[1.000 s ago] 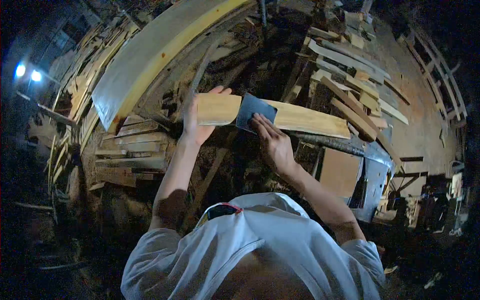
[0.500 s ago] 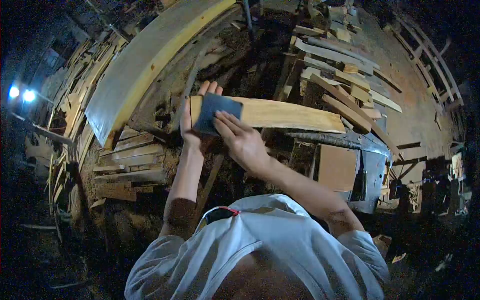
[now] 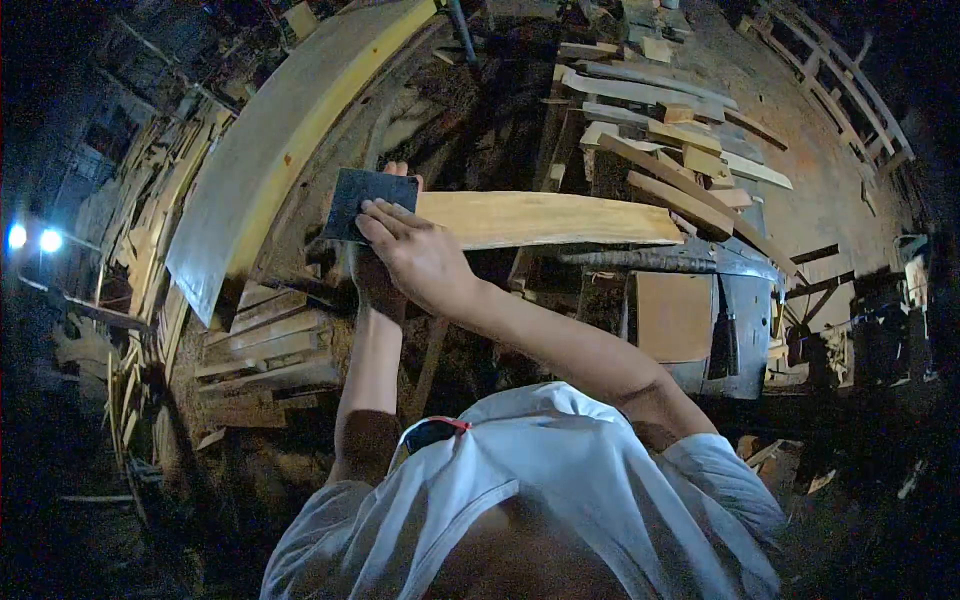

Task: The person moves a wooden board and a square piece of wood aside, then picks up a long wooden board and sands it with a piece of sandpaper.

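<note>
A pale, slightly curved wooden board (image 3: 560, 217) lies crosswise in front of me, its far end pointing right. My left hand (image 3: 377, 272) supports the board's left end from beneath. Its fingertips show beyond the far edge, while the rest is largely covered by the sheet and my other hand. A dark sheet of sandpaper (image 3: 348, 192) covers that left end and sticks out past it. Closed over the sheet, my right hand (image 3: 415, 255) presses it down with its fingers; the thumb is hidden.
A large slab with a yellowish edge (image 3: 290, 150) slants along the left. Stacked wood pieces (image 3: 265, 350) lie below it. Several loose planks (image 3: 690, 185) are spread at the right, near a brown square panel (image 3: 674, 318). Bright lamps (image 3: 50, 240) shine at far left.
My right hand and the sandpaper have slid left along the board to its end, partly past it. More of the board's surface shows. The view has shifted slightly.
</note>
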The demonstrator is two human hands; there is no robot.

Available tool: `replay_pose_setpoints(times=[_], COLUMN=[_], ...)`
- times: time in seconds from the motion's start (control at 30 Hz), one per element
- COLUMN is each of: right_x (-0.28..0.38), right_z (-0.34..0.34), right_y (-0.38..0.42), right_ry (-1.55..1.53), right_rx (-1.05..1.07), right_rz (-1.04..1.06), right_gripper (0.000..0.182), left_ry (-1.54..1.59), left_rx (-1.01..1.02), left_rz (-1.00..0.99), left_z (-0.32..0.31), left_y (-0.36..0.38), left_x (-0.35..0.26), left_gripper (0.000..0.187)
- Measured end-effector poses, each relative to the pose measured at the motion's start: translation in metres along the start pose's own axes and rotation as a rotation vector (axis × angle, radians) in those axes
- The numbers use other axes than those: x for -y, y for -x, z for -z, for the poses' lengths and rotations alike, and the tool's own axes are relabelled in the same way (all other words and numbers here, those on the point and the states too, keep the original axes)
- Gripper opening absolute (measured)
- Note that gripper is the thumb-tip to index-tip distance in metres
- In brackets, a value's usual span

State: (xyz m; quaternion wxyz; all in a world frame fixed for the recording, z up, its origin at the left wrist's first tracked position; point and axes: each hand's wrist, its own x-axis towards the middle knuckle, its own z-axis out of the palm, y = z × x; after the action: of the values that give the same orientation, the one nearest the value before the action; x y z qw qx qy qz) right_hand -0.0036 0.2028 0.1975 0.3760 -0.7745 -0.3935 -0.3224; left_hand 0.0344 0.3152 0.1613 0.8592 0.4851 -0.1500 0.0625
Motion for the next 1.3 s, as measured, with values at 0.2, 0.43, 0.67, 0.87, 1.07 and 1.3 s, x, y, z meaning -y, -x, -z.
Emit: replay_pose_setpoints(times=[0.2,0.43,0.67,0.87,1.07,1.3], right_x=[0.015,0.004,0.007,0.000,0.005,0.001], right_z=[0.026,-0.006,0.015,-0.011,0.022,0.004], right_y=[0.047,-0.002,0.033,-0.013,0.043,0.006], right_ry=[-0.001,0.012,-0.013,0.049,-0.028,-0.010], right_rx=[0.104,0.021,0.041,-0.029,0.072,-0.013], right_rz=[0.035,0.019,0.072,0.114,0.079,0.080], right_gripper=[0.045,0.038,0.042,0.037,0.038,0.038], left_ry=[0.082,0.133,0.518,0.320,0.169,0.017], left_rx=[-0.121,-0.086,-0.018,-0.043,-0.218,-0.021], left_rz=[0.002,-0.016,0.034,0.034,0.011,-0.194], left_z=[-0.018,-0.002,0.042,-0.004,-0.043,0.007], left_y=[0.008,0.003,0.011,0.013,0.019,0.000], left_x=[-0.005,0.005,0.027,0.000,-0.018,0.008], left_gripper=[0.052,0.051,0.051,0.051,0.051,0.055])
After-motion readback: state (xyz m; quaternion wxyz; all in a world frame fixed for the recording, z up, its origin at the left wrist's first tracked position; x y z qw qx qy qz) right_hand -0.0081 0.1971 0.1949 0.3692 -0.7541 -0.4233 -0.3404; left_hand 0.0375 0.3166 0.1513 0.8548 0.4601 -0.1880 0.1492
